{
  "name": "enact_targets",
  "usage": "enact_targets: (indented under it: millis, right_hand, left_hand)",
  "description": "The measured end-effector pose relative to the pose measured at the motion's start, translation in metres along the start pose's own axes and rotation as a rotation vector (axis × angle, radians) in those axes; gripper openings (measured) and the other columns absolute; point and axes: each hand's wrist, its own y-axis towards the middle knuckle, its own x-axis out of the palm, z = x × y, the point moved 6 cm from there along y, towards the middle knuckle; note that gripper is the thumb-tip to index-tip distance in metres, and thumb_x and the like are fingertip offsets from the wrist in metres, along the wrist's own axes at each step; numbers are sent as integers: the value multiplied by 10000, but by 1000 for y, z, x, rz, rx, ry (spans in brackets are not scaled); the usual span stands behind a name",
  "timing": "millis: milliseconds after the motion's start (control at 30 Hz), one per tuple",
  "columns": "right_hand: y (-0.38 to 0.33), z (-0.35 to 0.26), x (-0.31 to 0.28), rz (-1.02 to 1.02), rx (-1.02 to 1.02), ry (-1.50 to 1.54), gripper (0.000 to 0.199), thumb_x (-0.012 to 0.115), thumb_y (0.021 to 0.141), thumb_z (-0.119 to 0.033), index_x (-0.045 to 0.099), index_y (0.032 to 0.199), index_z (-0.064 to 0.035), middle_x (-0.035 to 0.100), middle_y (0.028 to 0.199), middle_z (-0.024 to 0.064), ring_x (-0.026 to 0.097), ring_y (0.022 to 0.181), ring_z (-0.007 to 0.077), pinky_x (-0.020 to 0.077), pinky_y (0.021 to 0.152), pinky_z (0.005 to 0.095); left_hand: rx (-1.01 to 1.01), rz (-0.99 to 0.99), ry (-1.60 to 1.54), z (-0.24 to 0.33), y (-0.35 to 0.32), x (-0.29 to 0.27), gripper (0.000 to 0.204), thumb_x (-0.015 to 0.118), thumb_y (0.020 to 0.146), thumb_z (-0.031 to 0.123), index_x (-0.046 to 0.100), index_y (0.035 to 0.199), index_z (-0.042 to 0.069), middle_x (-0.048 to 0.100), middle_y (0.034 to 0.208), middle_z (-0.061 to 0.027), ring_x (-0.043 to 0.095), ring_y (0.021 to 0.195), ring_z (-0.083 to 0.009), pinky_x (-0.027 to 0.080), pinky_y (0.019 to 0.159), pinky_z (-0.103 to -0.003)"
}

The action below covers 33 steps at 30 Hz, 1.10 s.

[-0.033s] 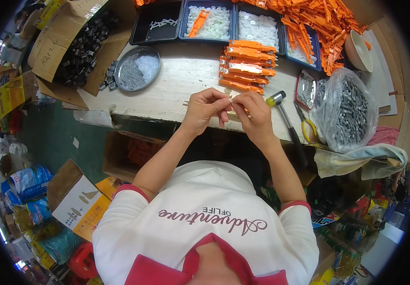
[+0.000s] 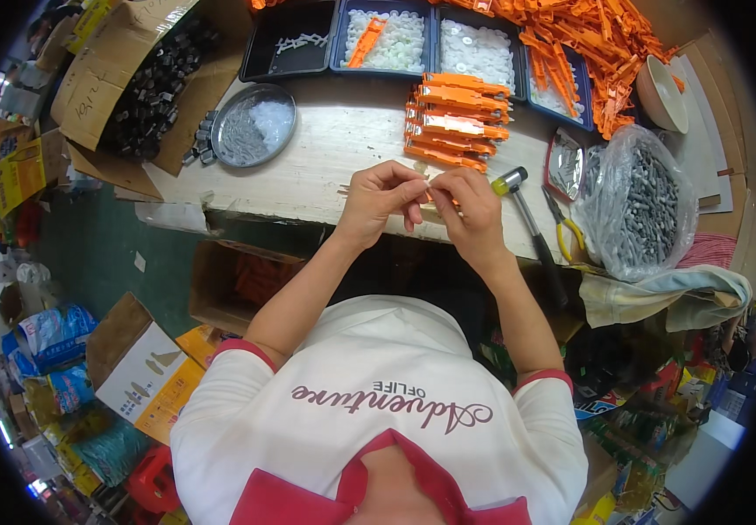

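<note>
Left hand (image 2: 380, 199) and right hand (image 2: 470, 210) meet fingertip to fingertip over the workbench edge (image 2: 308, 188), both pinching one small orange part (image 2: 430, 194), mostly hidden between them. Long axis seems to run hand to hand; which end points where, cannot tell. Risk: the tiny piece slips from the pinch and drops off the edge beneath. Stack of orange pieces (image 2: 455, 122) lies just beyond; hammer (image 2: 527, 227) just right.
</note>
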Motion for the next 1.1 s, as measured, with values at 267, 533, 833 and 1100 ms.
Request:
enact_targets:
  millis: [267,533,833,1100]
  right_hand:
    - [-8,23,10,-138,-33,-288,89,621,729,-76,578,806,-87,521,779,41,497,777,220,325,681,340]
    - [-4,27,28,-223,-85,-321,101,643,727,-110,609,821,-110,524,791,16,484,801,196,306,696,345]
    - [-7,32,26,-263,-30,-236,146,631,722,-80,623,866,-108,519,803,19,472,823,198,291,714,341]
    - [-9,38,16,-272,-34,-232,250,590,684,-3,625,912,-100,509,830,20,469,848,199,290,716,340]
  left_hand:
    - [466,94,882,43,4,-11,136,677,731,71,655,860,34,598,788,-28,520,714,-128,410,615,-224]
    - [413,-68,1294,17,13,-10,223,724,668,182,648,867,116,534,989,-5,413,999,-203,273,871,-360]
    - [383,-97,1335,11,16,-5,190,714,653,162,620,816,137,528,934,16,417,949,-202,275,830,-352]
    - [233,-147,1527,19,25,11,124,677,663,157,599,756,129,537,888,13,423,895,-205,274,795,-366]
